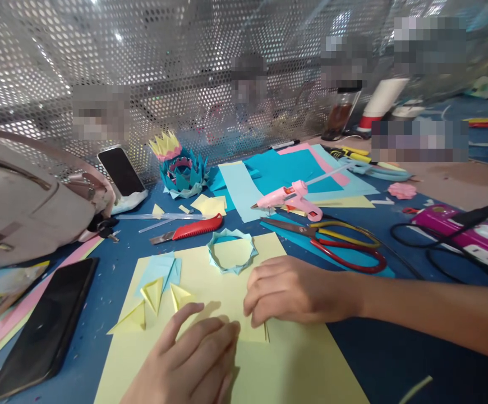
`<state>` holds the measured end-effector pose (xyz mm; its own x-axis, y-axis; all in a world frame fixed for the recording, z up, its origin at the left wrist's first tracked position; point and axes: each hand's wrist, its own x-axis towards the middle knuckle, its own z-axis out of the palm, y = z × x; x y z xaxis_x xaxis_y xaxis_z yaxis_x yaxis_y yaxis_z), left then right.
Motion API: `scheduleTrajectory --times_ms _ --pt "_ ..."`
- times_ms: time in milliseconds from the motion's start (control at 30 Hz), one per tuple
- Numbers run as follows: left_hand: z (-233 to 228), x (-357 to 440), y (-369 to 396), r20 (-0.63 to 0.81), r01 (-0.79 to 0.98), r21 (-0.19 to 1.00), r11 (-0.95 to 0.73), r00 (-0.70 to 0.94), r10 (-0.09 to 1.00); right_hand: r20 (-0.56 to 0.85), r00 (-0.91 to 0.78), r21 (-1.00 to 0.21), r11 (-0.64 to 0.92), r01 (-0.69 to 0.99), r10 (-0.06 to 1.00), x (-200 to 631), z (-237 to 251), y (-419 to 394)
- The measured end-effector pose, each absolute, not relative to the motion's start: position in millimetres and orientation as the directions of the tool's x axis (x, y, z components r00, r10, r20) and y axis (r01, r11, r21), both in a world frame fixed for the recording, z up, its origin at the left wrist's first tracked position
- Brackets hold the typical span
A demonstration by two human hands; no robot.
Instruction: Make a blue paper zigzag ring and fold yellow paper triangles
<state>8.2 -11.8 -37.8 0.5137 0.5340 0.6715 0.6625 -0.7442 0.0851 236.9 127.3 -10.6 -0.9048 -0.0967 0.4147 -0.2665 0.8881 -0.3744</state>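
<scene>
A small yellow paper piece [252, 335] lies on a large yellow sheet [294, 370], its near edge showing between my hands. My right hand [288, 289] is closed, with bent fingertips pinched down at the piece's right side. My left hand [193, 350] reaches the piece from the left, fingers curled and pressed together, the index finger raised a little apart; its fingertips are partly hidden. Folded yellow triangles [153, 294] stand just beyond my left hand. Folded light-blue papers [160, 272] lie beside them. A zigzag light-blue paper ring [210, 255] sits beyond my hands.
A red box cutter [197, 227], scissors [345, 241] and a pink glue gun [290, 197] lie past the sheet. Dark-blue paper crowns [185, 178] stand further back. Phone [44, 325] and bag [29, 196] are left; a purple power strip [463, 233] with black cables is right.
</scene>
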Motion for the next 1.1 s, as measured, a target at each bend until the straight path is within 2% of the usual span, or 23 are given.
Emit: scheduleTrajectory --times_ms 300,667,1100 --pt "-44.9 8.4 -14.0 0.674 0.640 0.012 -0.768 0.562 0.479 0.400 -0.907 -0.404 0.863 -0.302 -0.130 236.2 -8.8 131.6" --pt "-48.9 6.8 -15.7 0.650 0.609 -0.015 -0.793 0.609 0.455 0.372 -0.921 -0.414 0.867 -0.278 -0.118 237.2 -8.1 131.2" --pt "-42.7 7.6 -16.5 0.630 0.644 -0.086 -0.760 0.626 0.460 0.387 -0.910 -0.347 0.892 -0.292 -0.147 237.8 -6.6 129.9"
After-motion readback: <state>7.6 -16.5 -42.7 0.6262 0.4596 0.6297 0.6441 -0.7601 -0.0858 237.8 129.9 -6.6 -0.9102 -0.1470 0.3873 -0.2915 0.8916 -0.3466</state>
